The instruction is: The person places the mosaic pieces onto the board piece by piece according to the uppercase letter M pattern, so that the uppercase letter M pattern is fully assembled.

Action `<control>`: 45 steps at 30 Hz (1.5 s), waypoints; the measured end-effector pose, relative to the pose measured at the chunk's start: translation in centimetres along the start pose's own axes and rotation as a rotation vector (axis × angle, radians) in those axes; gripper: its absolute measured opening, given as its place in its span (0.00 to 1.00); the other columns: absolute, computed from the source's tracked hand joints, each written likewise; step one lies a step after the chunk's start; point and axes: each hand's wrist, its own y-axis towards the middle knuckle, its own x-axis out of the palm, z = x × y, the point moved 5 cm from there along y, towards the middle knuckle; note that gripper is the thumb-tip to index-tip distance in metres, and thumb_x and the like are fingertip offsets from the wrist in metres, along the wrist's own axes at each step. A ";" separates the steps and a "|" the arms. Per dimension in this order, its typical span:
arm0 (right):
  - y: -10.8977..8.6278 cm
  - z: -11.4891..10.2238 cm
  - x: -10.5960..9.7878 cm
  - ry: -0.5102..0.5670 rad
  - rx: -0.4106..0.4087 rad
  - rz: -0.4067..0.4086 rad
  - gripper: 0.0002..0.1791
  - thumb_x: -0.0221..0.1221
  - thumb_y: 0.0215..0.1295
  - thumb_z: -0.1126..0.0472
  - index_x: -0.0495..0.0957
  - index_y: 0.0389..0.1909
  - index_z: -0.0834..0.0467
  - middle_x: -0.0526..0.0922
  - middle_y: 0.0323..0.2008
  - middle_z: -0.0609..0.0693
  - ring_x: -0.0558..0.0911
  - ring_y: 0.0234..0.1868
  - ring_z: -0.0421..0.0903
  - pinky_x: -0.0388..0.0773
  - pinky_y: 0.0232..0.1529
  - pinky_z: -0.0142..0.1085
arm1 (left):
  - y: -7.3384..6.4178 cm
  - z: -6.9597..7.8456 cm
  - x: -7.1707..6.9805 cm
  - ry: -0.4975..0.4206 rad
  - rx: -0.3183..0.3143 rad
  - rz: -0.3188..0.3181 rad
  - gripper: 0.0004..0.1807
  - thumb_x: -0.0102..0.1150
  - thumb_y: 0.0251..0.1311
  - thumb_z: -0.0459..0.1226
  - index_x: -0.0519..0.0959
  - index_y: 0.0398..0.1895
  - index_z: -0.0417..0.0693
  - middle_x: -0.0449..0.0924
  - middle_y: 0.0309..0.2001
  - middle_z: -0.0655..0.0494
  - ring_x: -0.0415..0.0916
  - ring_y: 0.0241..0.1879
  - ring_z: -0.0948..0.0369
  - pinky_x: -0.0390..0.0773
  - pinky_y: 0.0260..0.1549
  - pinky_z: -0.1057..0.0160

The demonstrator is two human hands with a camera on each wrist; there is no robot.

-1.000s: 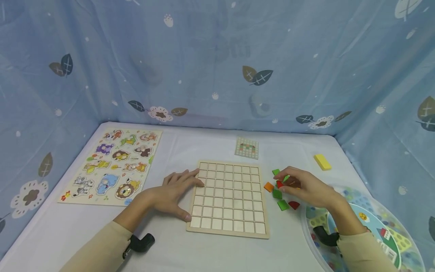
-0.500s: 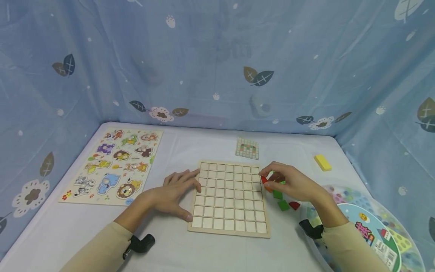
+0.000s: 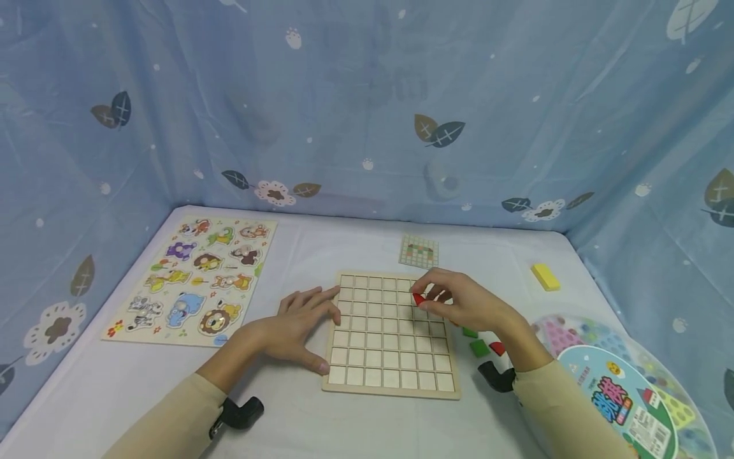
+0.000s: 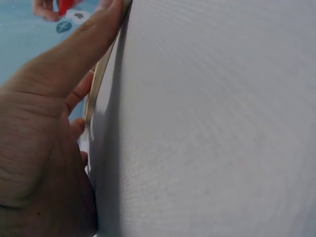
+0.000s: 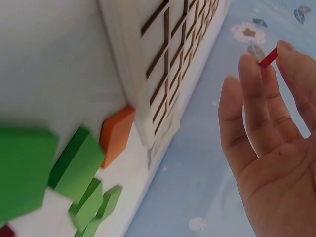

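A wooden grid board (image 3: 390,390) with square recesses lies mid-table. Along its left edge rests my left hand (image 3: 298,328), fingers spread, with thumb and fingertips touching the frame. Between thumb and fingertips my right hand (image 3: 464,299) pinches a red piece (image 3: 418,298), held above the upper right of the board. From the right wrist view, the red piece (image 5: 269,58) appears thin and edge-on. Green tiles (image 3: 479,347), an orange tile (image 5: 117,136) and a red quarter-round piece (image 3: 497,348) lie right of the board, partly hidden by my right hand in the head view.
Behind the board lies a small pattern card (image 3: 419,251). An animal puzzle board (image 3: 189,280) is at the left. A yellow block (image 3: 545,276) sits at the back right, and a round game package (image 3: 625,395) lies at the front right. Patterned blue cloth (image 3: 355,115) surrounds the table.
My right hand has lifted the red piece from the pile of tiles and moved left with it over the board. My left hand stays at the board's left edge.
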 end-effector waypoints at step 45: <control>8.9 -2.5 5.1 -0.041 -0.119 -0.124 0.14 0.66 0.69 0.64 0.81 0.54 0.57 0.84 0.50 0.47 0.85 0.46 0.45 0.83 0.47 0.35 | 0.0 0.0 -0.1 0.020 -0.029 -0.011 0.39 0.70 0.45 0.71 0.65 0.57 0.72 0.35 0.85 0.57 0.31 0.82 0.43 0.31 0.72 0.29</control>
